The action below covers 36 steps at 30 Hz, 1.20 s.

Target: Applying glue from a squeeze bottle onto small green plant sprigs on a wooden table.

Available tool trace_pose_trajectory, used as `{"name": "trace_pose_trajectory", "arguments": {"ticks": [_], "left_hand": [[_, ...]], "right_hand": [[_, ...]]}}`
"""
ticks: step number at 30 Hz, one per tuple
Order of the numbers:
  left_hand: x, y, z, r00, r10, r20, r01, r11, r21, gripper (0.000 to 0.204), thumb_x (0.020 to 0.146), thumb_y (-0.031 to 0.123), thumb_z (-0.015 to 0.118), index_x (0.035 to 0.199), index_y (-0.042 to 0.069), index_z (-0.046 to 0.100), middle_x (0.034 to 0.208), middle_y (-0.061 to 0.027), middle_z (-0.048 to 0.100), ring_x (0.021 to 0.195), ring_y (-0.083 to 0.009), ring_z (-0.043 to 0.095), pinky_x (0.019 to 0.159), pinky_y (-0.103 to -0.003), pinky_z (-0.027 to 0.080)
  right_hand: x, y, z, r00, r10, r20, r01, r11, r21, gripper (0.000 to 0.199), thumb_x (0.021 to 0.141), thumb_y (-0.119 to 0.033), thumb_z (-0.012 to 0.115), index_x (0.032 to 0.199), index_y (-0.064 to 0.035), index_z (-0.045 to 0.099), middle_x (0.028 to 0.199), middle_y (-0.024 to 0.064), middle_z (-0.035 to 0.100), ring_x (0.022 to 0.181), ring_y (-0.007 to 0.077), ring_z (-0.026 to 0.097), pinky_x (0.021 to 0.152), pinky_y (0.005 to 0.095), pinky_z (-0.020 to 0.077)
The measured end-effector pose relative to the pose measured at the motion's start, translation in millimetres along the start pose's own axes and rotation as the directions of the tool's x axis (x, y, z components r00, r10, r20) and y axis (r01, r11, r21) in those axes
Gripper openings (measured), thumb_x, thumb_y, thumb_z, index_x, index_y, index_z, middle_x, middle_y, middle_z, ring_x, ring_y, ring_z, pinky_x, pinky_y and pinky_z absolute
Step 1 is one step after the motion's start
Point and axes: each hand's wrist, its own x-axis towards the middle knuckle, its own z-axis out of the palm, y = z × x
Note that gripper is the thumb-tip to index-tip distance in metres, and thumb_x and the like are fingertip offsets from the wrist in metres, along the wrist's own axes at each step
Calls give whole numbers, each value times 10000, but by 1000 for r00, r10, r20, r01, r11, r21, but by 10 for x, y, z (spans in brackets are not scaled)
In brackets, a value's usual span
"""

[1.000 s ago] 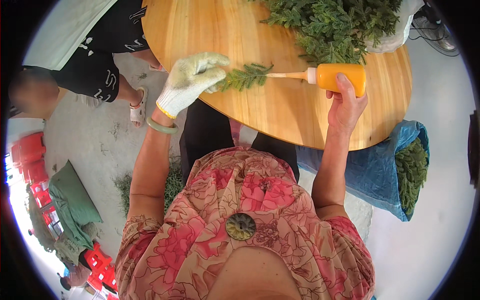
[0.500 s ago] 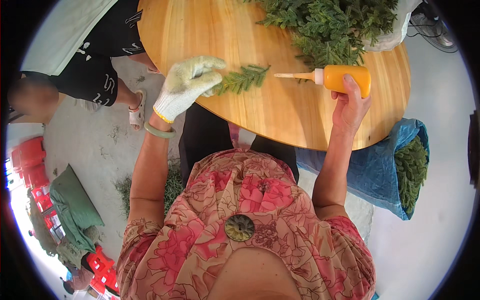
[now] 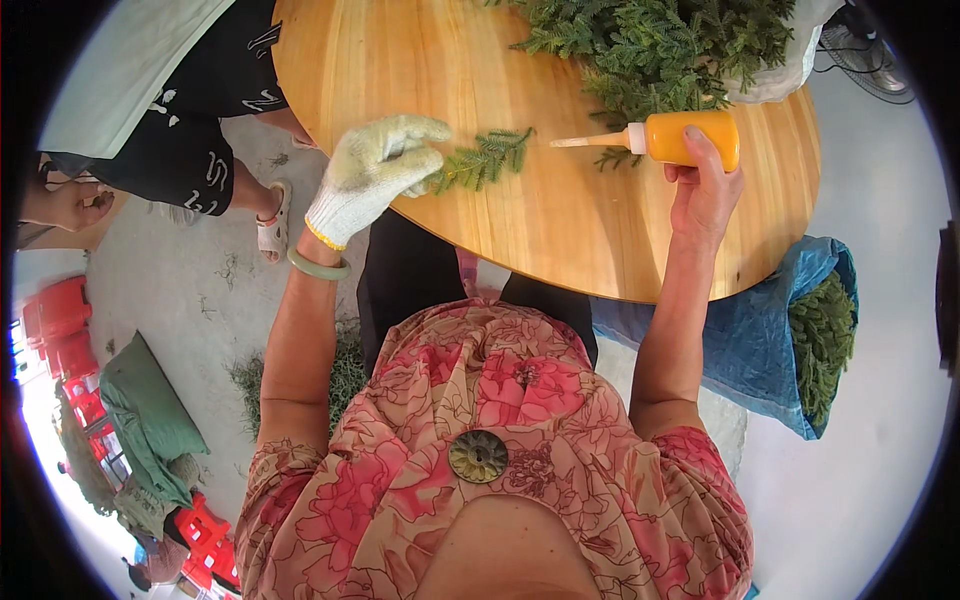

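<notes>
Head view: the gloved left hand (image 3: 375, 170) pinches a small green sprig (image 3: 483, 160) near the top middle, its stem end hidden under the fingers. The bare right hand (image 3: 705, 195) grips an orange squeeze bottle (image 3: 680, 138) at upper right, over the round wooden worktop (image 3: 560, 230). A green heap (image 3: 660, 45) is cut off at the top.

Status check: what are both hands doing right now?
Left hand, gloved, pinches sprig on table. Right hand holds orange bottle, nozzle toward sprig, apart. Nothing between them.
</notes>
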Motion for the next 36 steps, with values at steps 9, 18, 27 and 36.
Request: {"name": "trace_pose_trajectory", "arguments": {"ticks": [9, 18, 27, 36], "left_hand": [[0, -8, 8, 1000, -26, 4, 26, 999, -30, 276, 918, 76, 625, 1173, -31, 623, 837, -33, 639, 695, -88, 578, 635, -235, 495], [-2, 16, 19, 999, -33, -6, 33, 999, -14, 273, 914, 71, 631, 1170, -24, 628, 839, -32, 639, 694, -88, 583, 638, -234, 499], [20, -10, 8, 1000, -22, 13, 22, 999, -44, 272, 915, 79, 637, 1166, -27, 630, 832, -29, 636, 694, -84, 581, 638, -231, 490], [32, -12, 12, 1000, -17, 6, 17, 1000, -24, 251, 915, 50, 622, 1154, -26, 633, 797, -16, 626, 680, -73, 567, 622, -227, 477]], "right_hand": [[12, -34, 18, 998, 41, 44, -44, 997, 70, 269, 831, -153, 713, 1045, -30, 605, 890, 61, 635, 711, 139, 598, 505, 282, 437], [257, -89, -65, 986, 158, -57, -141, 963, 228, 234, 837, -176, 720, 1000, -33, 632, 854, 64, 656, 654, 127, 601, 477, 258, 430], [429, 53, 119, 969, 221, 109, -228, 972, 58, 254, 813, -182, 760, 1000, -53, 647, 853, 37, 652, 670, 121, 594, 535, 264, 459], [500, 33, 185, 984, 136, 119, -140, 990, 24, 251, 780, -180, 786, 928, -22, 657, 752, 43, 640, 497, 103, 530, 435, 240, 416]]}}
